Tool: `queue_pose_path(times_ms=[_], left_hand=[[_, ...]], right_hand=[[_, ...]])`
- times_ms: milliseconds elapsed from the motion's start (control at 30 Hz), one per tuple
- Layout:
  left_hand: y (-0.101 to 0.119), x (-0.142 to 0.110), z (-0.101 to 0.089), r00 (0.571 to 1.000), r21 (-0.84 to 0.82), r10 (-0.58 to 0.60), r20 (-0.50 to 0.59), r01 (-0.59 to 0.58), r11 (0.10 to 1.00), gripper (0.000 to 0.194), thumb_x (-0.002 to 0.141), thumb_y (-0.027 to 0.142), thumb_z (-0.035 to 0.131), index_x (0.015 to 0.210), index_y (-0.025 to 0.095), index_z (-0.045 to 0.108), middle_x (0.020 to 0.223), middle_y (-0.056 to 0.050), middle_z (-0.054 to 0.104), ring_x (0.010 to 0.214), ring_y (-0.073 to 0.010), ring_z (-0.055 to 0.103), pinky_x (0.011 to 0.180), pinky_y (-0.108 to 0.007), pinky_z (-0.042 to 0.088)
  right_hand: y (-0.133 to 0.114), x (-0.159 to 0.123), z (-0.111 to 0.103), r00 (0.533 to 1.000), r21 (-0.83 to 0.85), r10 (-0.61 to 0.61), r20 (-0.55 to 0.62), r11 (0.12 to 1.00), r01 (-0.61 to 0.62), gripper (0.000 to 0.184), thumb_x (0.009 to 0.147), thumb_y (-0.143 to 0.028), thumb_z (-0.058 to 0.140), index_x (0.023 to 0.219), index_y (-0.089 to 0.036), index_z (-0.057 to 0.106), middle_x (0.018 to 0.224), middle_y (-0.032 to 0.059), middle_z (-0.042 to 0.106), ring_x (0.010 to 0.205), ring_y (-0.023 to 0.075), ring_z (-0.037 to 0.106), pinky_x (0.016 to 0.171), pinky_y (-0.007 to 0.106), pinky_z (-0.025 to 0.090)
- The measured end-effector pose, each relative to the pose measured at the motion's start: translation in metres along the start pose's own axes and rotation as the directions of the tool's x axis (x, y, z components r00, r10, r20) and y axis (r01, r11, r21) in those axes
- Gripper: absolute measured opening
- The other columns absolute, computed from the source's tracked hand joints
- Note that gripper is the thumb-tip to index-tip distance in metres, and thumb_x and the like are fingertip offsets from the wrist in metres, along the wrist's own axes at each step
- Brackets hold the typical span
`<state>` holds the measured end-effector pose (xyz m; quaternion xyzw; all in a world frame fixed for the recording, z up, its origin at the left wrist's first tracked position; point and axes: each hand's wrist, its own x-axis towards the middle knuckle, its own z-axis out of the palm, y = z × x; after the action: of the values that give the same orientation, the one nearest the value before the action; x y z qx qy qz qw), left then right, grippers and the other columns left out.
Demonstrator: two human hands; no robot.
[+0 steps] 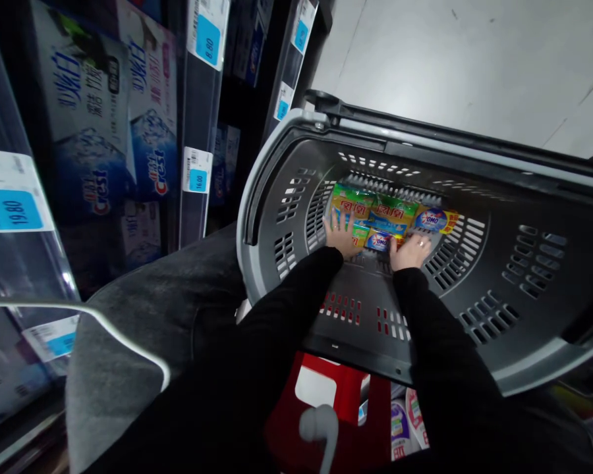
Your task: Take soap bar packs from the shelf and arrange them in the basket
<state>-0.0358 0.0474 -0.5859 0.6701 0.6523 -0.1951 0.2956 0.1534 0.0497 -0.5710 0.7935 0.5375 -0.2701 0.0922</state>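
Note:
Both my arms, in black sleeves, reach down into a grey plastic shopping basket [277,171]. Several soap packets [390,214] in green, yellow and blue wrappers lie flat on its bottom at the far end. My left hand [340,236] rests on the left packets with fingers spread flat. My right hand [409,250] lies on the near edge of the right-hand packets, fingers curled down over them.
Store shelves on the left carry Crest toothpaste boxes [123,131] and blue price tags [10,209]. A red stool [336,401] and detergent bags [405,424] sit below the basket. Pale tiled floor [474,59] lies beyond the basket.

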Motion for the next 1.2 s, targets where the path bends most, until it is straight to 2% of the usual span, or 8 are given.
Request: queue_pose_path(times_ms=[100, 167, 467, 700, 867, 967, 1067, 1200], left_hand=[[0.026, -0.008, 0.021, 0.905, -0.114, -0.425, 0.025, 0.425, 0.898, 0.128, 0.061, 0.075, 0.063, 0.150, -0.001, 0.013, 0.155, -0.030, 0.007, 0.143, -0.0497, 0.005, 0.112, -0.065, 0.013], [0.037, -0.008, 0.028, 0.855, -0.130, -0.515, 0.058, 0.518, 0.845, 0.132, 0.056, 0.073, 0.068, 0.150, -0.001, 0.012, 0.154, -0.032, 0.007, 0.142, -0.0504, 0.007, 0.111, -0.064, 0.016], [0.030, 0.001, 0.027, 0.809, -0.177, -0.587, -0.018, 0.575, 0.799, 0.123, 0.059, 0.057, 0.073, 0.150, 0.001, 0.012, 0.152, -0.032, 0.019, 0.134, -0.0435, 0.033, 0.110, -0.055, 0.026], [0.018, -0.004, 0.013, 0.873, -0.304, -0.487, 0.041, 0.475, 0.826, 0.120, 0.066, 0.066, 0.060, 0.150, 0.001, 0.004, 0.154, -0.033, 0.003, 0.139, -0.0470, 0.023, 0.107, -0.063, 0.027], [-0.014, 0.017, -0.025, 0.855, -0.303, -0.470, 0.219, 0.517, 0.800, 0.117, 0.063, 0.049, 0.071, 0.151, 0.006, 0.007, 0.147, -0.028, 0.035, 0.131, -0.0410, 0.042, 0.108, -0.055, 0.030], [-0.035, 0.035, -0.039, 0.867, -0.481, -0.411, 0.283, 0.499, 0.721, 0.090, 0.074, 0.043, 0.064, 0.148, 0.008, 0.025, 0.135, -0.022, 0.053, 0.125, -0.0333, 0.051, 0.105, -0.043, 0.038], [-0.048, 0.045, -0.037, 0.889, -0.573, -0.365, 0.277, 0.458, 0.680, 0.059, 0.087, 0.040, 0.050, 0.138, 0.013, 0.042, 0.129, -0.016, 0.060, 0.119, -0.0266, 0.057, 0.100, -0.035, 0.043], [-0.054, 0.047, -0.020, 0.913, -0.655, -0.330, 0.241, 0.404, 0.639, 0.055, 0.092, 0.037, 0.043, 0.143, 0.015, 0.035, 0.128, -0.010, 0.061, 0.117, -0.0208, 0.060, 0.100, -0.030, 0.045]], right_hand=[[-0.005, -0.008, 0.023, 0.957, 0.152, 0.268, 0.111, 0.947, -0.283, 0.067, 0.076, -0.053, 0.060, 0.116, -0.003, 0.043, 0.118, 0.0295, 0.047, 0.111, 0.0383, 0.049, 0.096, 0.050, 0.038], [-0.009, -0.003, 0.032, 0.930, 0.187, 0.296, 0.218, 0.922, -0.338, 0.071, 0.070, -0.051, 0.067, 0.116, -0.006, 0.040, 0.119, 0.0281, 0.048, 0.111, 0.0378, 0.050, 0.097, 0.047, 0.039], [-0.012, 0.007, 0.039, 0.901, 0.348, 0.296, 0.318, 0.847, -0.401, 0.064, 0.067, -0.042, 0.067, 0.113, -0.015, 0.033, 0.122, 0.0225, 0.052, 0.119, 0.0342, 0.049, 0.100, 0.044, 0.040], [-0.018, 0.001, 0.043, 0.906, 0.337, 0.286, 0.312, 0.858, -0.387, 0.071, 0.067, -0.049, 0.067, 0.119, -0.013, 0.036, 0.119, 0.0246, 0.055, 0.112, 0.0364, 0.054, 0.095, 0.045, 0.042], [-0.016, 0.003, 0.044, 0.909, 0.336, 0.290, 0.300, 0.859, -0.385, 0.071, 0.067, -0.050, 0.067, 0.119, -0.011, 0.038, 0.121, 0.0251, 0.054, 0.115, 0.0359, 0.051, 0.098, 0.043, 0.040], [-0.013, 0.007, 0.045, 0.916, 0.346, 0.268, 0.299, 0.864, -0.366, 0.067, 0.066, -0.049, 0.067, 0.116, -0.012, 0.041, 0.120, 0.0238, 0.055, 0.115, 0.0346, 0.051, 0.100, 0.042, 0.039], [-0.011, 0.009, 0.046, 0.915, 0.348, 0.265, 0.303, 0.863, -0.366, 0.061, 0.069, -0.048, 0.065, 0.114, -0.012, 0.043, 0.118, 0.0227, 0.057, 0.112, 0.0330, 0.053, 0.099, 0.042, 0.040], [0.001, 0.015, 0.048, 0.910, 0.324, 0.247, 0.333, 0.876, -0.356, 0.056, 0.075, -0.050, 0.059, 0.114, -0.012, 0.048, 0.112, 0.0204, 0.060, 0.106, 0.0301, 0.057, 0.095, 0.040, 0.042]])
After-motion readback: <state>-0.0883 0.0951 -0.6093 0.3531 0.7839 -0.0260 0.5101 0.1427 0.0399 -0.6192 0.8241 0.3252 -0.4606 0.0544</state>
